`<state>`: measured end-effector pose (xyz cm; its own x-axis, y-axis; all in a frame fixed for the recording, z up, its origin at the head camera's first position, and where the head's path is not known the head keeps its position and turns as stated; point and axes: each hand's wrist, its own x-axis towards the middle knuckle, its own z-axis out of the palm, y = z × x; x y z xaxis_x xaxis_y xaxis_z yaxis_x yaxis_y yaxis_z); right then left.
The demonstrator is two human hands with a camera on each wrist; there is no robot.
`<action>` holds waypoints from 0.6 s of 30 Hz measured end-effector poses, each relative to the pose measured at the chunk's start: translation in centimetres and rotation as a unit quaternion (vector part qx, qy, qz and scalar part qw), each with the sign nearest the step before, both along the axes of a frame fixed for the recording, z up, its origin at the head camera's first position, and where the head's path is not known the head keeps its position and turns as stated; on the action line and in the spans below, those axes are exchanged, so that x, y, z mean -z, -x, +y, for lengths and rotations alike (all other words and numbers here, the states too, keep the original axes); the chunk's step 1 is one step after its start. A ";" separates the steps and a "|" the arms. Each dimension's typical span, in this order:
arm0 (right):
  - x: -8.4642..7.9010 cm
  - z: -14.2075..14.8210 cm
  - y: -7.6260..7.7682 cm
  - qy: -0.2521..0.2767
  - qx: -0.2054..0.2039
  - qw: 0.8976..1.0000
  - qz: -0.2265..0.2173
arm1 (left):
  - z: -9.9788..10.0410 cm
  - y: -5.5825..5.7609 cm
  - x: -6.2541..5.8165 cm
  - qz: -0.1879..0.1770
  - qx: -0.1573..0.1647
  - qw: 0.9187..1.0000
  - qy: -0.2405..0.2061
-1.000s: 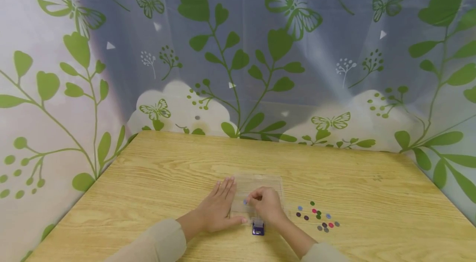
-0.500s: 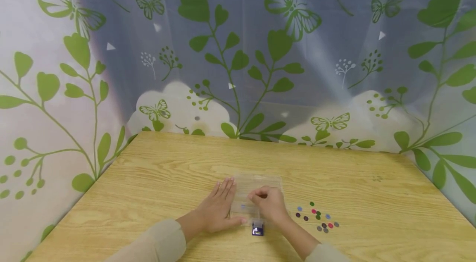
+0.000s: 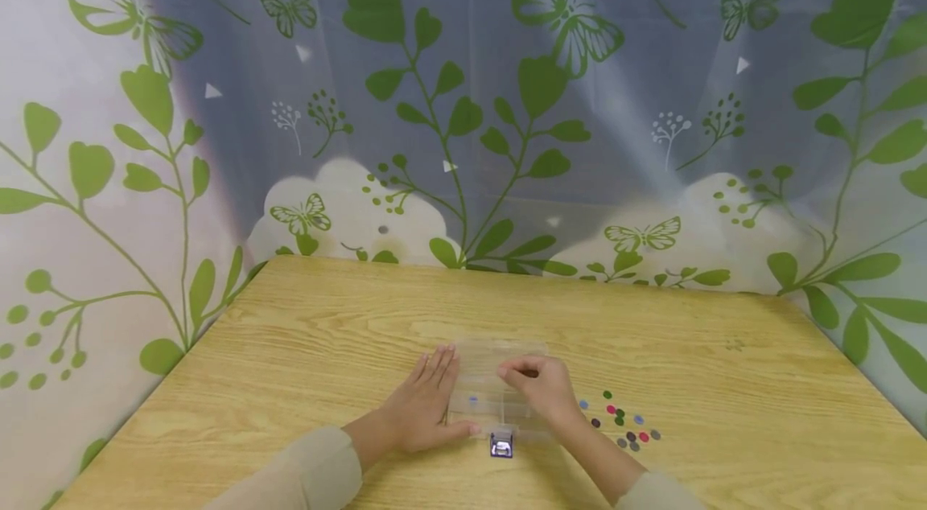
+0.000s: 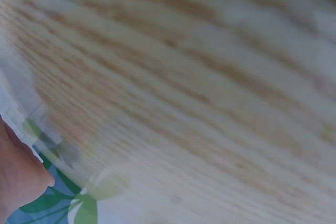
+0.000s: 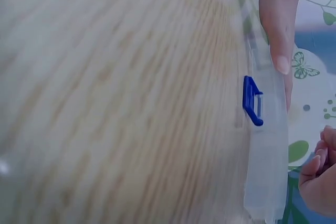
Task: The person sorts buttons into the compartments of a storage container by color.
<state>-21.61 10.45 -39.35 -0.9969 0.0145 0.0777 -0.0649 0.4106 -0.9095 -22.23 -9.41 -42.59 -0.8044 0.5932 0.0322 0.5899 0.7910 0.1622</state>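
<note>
Well, the blue disc (image 3: 473, 399) sits inside the clear box (image 3: 474, 369), in its left half, with a divider to its right. Over the box's right side I see the right hand (image 3: 543, 389), fingers curled in and thumb against them, around nothing that I can make out. The left hand (image 3: 423, 401) lies flat along the left edge, fingers straight, thumb spread toward the near edge, so I count that side as taken. The latch (image 3: 502, 444) juts from the near edge, just right of that thumb. Farther right, loose discs (image 3: 620, 415) leave me a narrow gap. Beyond the box I get a broad stretch of table (image 3: 348, 309) up to its far edge, where patterned cloth (image 3: 478, 35) hangs.
</note>
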 end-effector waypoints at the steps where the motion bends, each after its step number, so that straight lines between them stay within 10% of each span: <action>1: 0.0 0.1 0.0 0.001 0.002 1.000 -0.003 | 0.0 0.0 0.0 -0.001 0.000 1.000 0.000; 18: -0.2 2.7 0.0 -0.003 0.017 1.000 -0.006 | 0.1 -0.3 -0.6 0.001 0.004 1.000 -0.001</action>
<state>-21.62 13.14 -39.15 -0.9967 0.0475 0.0663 -0.0405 0.4181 -0.9075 -21.91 -9.35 -41.99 -0.7990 0.6003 0.0354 0.5973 0.7854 0.1622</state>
